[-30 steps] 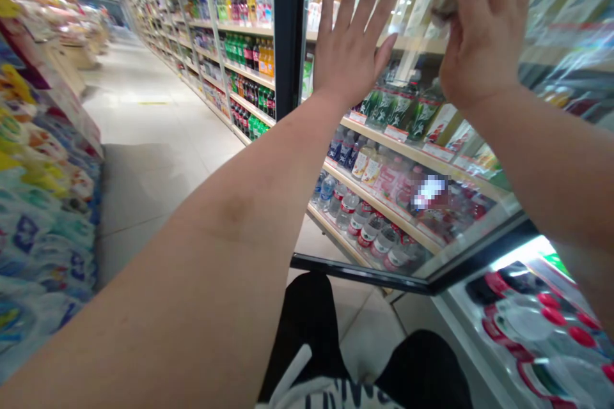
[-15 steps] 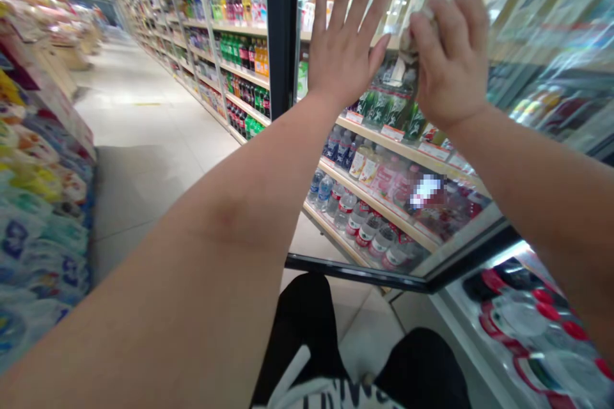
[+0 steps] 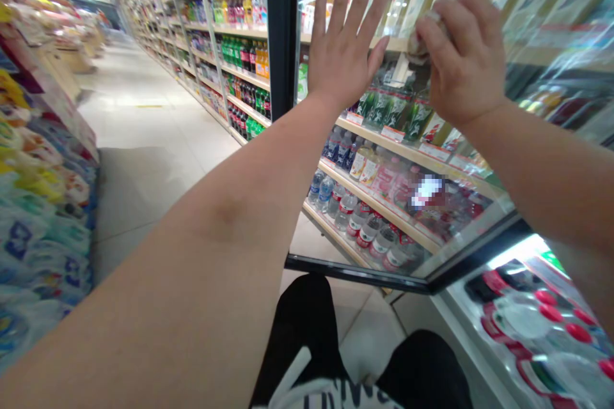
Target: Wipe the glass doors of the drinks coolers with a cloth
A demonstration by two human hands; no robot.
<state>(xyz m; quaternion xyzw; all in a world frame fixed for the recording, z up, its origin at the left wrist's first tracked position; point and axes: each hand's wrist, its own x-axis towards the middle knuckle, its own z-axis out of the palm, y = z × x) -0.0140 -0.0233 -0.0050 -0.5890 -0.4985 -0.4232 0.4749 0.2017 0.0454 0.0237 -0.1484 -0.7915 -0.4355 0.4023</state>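
Note:
A black-framed glass door [image 3: 364,273] stands open in front of me. My left hand [image 3: 343,54] lies flat against its glass near the upper left, fingers spread and holding nothing. To the right of it, my right hand [image 3: 467,54] is closed around a crumpled pale cloth [image 3: 419,41], which is pressed to the same pane. The fingers hide much of the cloth. Rows of bottles [image 3: 378,102] on shelves show through or in the glass behind both hands.
Large bottles with red caps [image 3: 542,326] stand in the cooler at lower right. Shelves of drinks [image 3: 240,51] line the aisle [image 3: 153,160]. Packaged goods [image 3: 43,230] are stacked on the left. My knees [image 3: 307,326] are below the door.
My right hand has slid a little to the right across the glass with the cloth. The left hand has stayed in place.

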